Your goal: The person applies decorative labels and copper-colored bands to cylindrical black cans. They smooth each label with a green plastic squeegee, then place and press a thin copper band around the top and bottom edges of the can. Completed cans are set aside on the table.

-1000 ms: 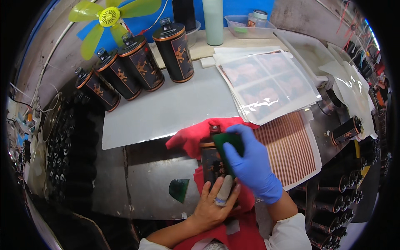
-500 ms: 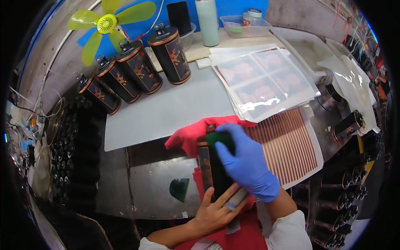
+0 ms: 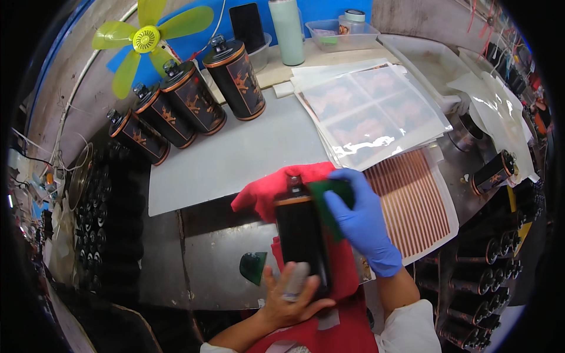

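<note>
A black bottle (image 3: pixel 301 235) is held lying lengthwise over a red cloth (image 3: pixel 276 185) at the near edge of the bench (image 3: pixel 235 159), cap end away. Its base is clasped by the bare left hand (image 3: pixel 289 300), apparently to steady it. A green pad (image 3: pixel 329 203) is pinched and pressed against its side by the blue-gloved right hand (image 3: pixel 362 226). Four decorated bottles (image 3: pixel 238 73) are stood along the far left edge, printed sheets (image 3: pixel 371 112) at the far right.

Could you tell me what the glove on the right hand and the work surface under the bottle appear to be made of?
The glove on the right hand looks like thin blue nitrile or latex: smooth, snug, faintly glossy. The work surface seems bare metal sheet, probably steel: grey, dull reflections, scuffed. The black bottle has a glossy finish; its material is unclear.
</note>
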Demonstrator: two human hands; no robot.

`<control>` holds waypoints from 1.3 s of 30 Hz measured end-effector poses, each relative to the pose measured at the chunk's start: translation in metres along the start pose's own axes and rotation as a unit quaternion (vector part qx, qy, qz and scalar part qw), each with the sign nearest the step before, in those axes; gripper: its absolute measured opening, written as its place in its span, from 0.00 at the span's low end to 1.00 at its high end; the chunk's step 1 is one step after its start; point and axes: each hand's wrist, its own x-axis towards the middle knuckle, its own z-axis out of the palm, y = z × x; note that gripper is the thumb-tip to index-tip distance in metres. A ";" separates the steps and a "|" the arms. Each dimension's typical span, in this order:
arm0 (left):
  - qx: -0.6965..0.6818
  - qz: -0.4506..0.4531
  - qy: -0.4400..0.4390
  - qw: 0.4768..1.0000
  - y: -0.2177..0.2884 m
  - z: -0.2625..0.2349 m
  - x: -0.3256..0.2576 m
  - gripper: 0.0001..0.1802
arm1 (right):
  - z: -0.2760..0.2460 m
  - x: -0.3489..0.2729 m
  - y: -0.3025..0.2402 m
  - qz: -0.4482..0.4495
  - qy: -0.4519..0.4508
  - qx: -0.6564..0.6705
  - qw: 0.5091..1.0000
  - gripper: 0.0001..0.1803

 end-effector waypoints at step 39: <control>-0.351 -0.232 0.070 0.904 -0.079 0.003 0.119 0.35 | -0.027 0.003 0.026 0.277 -0.122 0.236 0.923 0.15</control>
